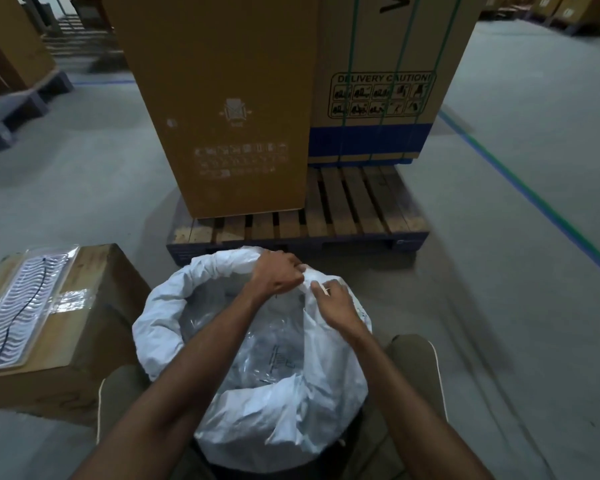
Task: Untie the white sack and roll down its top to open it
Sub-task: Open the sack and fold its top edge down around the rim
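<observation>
Head view: the white sack [257, 341] stands upright between the person's knees, low in the centre of the frame, its mouth facing straight up toward the camera. Its long axis therefore runs vertically, from floor to rim, and no tie is visible closing the top. The rim is already rolled into a thick cuff from about 7 o'clock round through 9 to 12 o'clock; from 1 to 5 o'clock the wall stands taller and unrolled, a loose flap of fabric.

Both hands meet at the rim at roughly 1 o'clock of the mouth, exactly where the rolled cuff ends. The left hand [274, 275] reaches across the opening and has its fingers curled round the end of the cuff. The right hand [331, 301] sits just beside it, clockwise, pinching the unrolled edge, with what may be a thin pale strip against its fingers.

The remaining work likely lies clockwise from the grip, down the right side, which the right hand is nearer to.

Beyond the sack at 12 o'clock is a wooden pallet [343, 209] bearing tall cartons [222, 98]; at 9 o'clock a smaller box [90, 306].
</observation>
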Demonstrator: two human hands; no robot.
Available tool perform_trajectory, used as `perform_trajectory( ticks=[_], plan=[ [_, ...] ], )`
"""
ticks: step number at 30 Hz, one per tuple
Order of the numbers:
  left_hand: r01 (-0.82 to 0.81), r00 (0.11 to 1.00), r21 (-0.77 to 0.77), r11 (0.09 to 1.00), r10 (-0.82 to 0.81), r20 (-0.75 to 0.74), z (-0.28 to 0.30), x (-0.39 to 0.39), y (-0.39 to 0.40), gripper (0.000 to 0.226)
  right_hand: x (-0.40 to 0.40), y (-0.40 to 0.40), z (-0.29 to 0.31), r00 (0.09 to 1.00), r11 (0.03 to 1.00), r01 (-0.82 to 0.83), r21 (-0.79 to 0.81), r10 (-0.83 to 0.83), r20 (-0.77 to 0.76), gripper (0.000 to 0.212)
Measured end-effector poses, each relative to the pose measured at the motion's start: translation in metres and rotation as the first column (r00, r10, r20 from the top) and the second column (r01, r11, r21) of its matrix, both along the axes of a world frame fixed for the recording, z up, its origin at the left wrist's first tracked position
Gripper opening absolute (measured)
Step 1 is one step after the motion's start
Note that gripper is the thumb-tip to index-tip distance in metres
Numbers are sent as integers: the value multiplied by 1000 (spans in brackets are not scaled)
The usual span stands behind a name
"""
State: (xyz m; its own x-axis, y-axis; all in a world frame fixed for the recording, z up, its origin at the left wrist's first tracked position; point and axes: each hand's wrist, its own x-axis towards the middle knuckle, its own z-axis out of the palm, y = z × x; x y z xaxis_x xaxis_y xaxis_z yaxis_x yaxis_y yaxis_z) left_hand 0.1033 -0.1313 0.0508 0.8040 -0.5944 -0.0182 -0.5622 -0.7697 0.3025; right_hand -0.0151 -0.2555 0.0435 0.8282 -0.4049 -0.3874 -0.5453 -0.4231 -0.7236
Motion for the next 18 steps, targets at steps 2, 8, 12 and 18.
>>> perform_trajectory(
  ticks=[2, 8, 12, 18],
  plan=[
    [-120, 992, -52, 991, 118, -40, 1, 6, -3, 45, -16, 11, 11, 998, 988, 62, -139, -62, 4, 59],
    [3, 996, -220, 975, -22, -82, -5, 0, 2, 35, -6, 3, 18, 966, 965, 209, 158, -229, 120, 40],
    [320, 942, -170, 932, -333, -52, -10, -17, 8, 48, 0, -14, 33, 964, 762, 206, 614, -265, 6, 29],
    [270, 947, -99, 958, -283, -149, -1, -8, -18, 45, -3, -22, 16, 991, 937, 132, 325, -131, -25, 70]
  ],
)
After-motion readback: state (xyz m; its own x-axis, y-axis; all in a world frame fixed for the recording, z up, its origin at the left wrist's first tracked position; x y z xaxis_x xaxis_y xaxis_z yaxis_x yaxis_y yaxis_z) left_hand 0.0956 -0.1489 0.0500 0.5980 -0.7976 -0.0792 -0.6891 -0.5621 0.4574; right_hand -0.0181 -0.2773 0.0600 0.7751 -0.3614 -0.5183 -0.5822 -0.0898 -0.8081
